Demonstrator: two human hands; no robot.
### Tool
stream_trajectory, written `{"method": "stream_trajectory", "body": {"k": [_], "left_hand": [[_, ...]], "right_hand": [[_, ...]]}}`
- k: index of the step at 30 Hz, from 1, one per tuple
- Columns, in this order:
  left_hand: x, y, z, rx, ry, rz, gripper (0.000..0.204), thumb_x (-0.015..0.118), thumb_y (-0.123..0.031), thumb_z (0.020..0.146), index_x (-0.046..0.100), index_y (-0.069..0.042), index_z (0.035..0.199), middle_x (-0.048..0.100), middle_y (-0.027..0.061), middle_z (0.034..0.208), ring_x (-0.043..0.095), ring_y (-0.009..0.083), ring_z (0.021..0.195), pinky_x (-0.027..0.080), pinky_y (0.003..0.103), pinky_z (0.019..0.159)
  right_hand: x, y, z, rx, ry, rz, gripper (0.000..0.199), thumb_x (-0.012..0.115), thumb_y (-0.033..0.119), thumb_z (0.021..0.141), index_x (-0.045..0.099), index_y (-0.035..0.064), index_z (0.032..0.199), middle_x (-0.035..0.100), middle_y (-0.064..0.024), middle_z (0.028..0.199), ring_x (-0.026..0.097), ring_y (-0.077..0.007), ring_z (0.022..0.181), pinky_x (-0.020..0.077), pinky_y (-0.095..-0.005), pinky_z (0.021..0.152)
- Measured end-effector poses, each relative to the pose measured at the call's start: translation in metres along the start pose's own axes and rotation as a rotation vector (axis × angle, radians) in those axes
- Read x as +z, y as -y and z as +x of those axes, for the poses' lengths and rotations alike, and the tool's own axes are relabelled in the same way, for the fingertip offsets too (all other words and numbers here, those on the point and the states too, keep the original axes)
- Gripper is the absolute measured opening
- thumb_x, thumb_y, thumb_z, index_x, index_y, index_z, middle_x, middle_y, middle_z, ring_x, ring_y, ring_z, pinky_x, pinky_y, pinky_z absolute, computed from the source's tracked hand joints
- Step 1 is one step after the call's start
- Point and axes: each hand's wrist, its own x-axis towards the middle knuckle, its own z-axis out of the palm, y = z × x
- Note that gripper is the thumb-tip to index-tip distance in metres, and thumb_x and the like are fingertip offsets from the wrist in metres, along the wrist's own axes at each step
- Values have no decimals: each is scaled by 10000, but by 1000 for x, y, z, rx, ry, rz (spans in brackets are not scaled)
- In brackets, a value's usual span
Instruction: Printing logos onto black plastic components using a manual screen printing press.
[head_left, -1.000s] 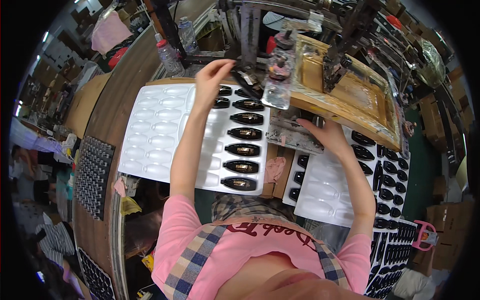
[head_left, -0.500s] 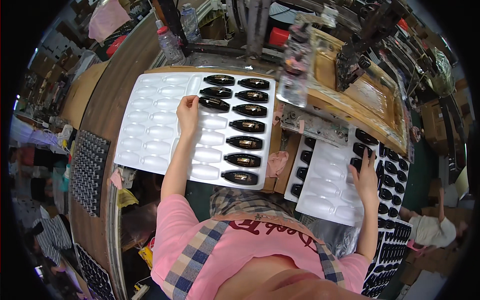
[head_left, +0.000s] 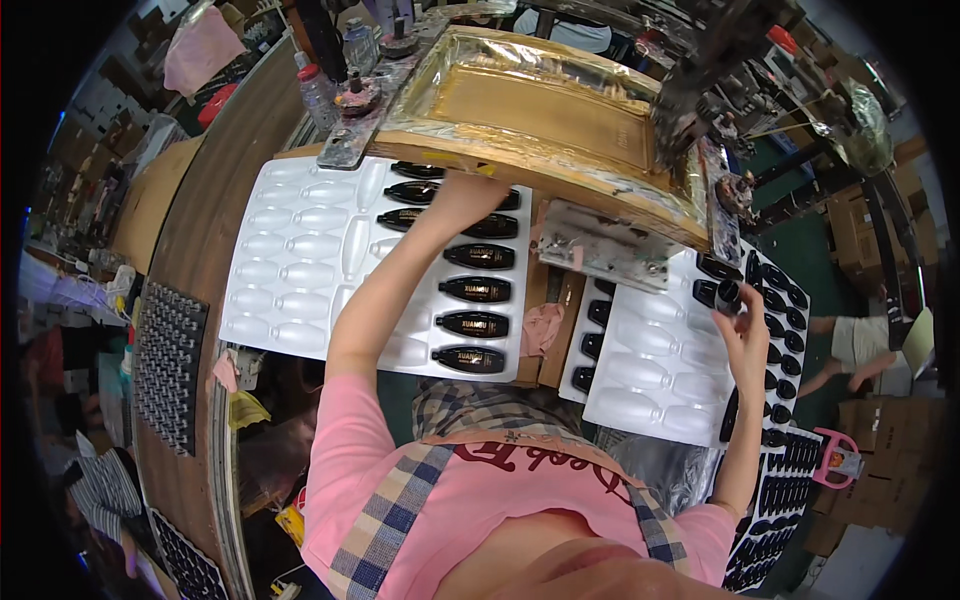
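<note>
Two trays in play: your left hand point(head_left: 462, 196) lies fingers flat on the black bottles at the far end of the white moulded tray point(head_left: 290, 260). Your right hand point(head_left: 745, 325) pinches one small black bottle point(head_left: 728, 295) above the right tray point(head_left: 650, 370). Likely light, stiff, glossy and slippery, so grip its body sides.

A factory workbench: white blister trays point(head_left: 290, 260) of black bottles point(head_left: 470, 325), a printing frame point(head_left: 540, 110), stacked cartons point(head_left: 870, 480).

I see a curved wooden bench point(head_left: 190, 260) left of the hands, cardboard boxes point(head_left: 870, 420) on green floor point(head_left: 850, 270) to their right, and clutter beyond them.
</note>
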Motion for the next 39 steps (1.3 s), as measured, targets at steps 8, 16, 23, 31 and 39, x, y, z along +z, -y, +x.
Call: {"method": "stream_trajectory", "body": {"k": [8,16,23,31,39], "left_hand": [[51,-2,56,-83,179,-304,210,589,-157,789,590,2,927,596,78,847,545,139,790,432,240,703],[-47,21,5,-537,-116,-727,196,583,-145,812,613,23,909,606,43,813,545,81,711,433,207,654],[-86,67,-110,-744,-305,-445,186,570,-108,818,583,58,903,601,65,793,563,112,703,463,223,659],[-69,87,-157,-795,-302,-88,167,579,-104,794,586,40,877,604,103,786,572,180,706,441,263,657],[-73,57,-124,-427,-286,338,138,567,-68,758,575,-6,881,572,136,852,510,284,848,402,354,750]], "right_hand": [[60,27,62,-268,85,243,476,697,213,707,504,-1,1085,565,-100,972,519,-197,897,390,-288,805],[95,91,73,-293,348,136,527,650,321,731,497,-11,1111,505,-175,1126,443,-268,1073,303,-312,930],[43,-8,53,-273,24,161,422,558,235,812,474,-55,1108,520,-210,1090,466,-307,1057,345,-314,897],[29,-43,29,-25,180,-596,456,568,200,780,453,-77,1123,487,-234,1103,470,-365,1001,389,-397,838],[9,-47,23,-222,20,-620,406,668,122,689,519,11,1051,541,-136,914,506,-252,696,427,-328,658]]}}
